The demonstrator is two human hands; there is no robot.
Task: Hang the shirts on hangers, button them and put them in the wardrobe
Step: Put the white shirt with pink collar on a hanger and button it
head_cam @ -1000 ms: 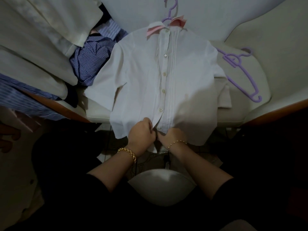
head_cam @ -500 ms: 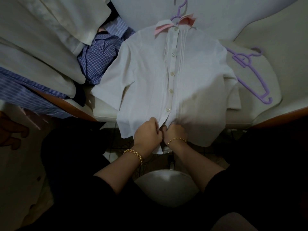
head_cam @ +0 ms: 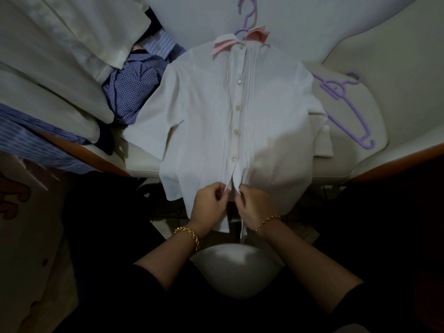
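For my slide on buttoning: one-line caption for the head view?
Both hands, left and right, pinch the lower front edges of a white shirt on a purple hanger.

A shirt [head_cam: 206,116] lies flat in the centre of the frame on a cushioned seat [head_cam: 355,131], its collar toward the top and its hem hanging over the seat's near edge. A hanger [head_cam: 247,18] sits inside the shirt, its hook poking out above the collar at the top centre. A second hanger [head_cam: 346,109] lies on the seat just right of the shirt, apart from it. Left of the shirt, a crumpled checked shirt [head_cam: 134,90] is wedged against its sleeve (partly under other clothes). More garments [head_cam: 60,56] are piled in the upper left. At the lower centre, the left hand [head_cam: 210,203] and right hand [head_cam: 254,203] sit side by side at the shirt's hem, each pinching one front edge.
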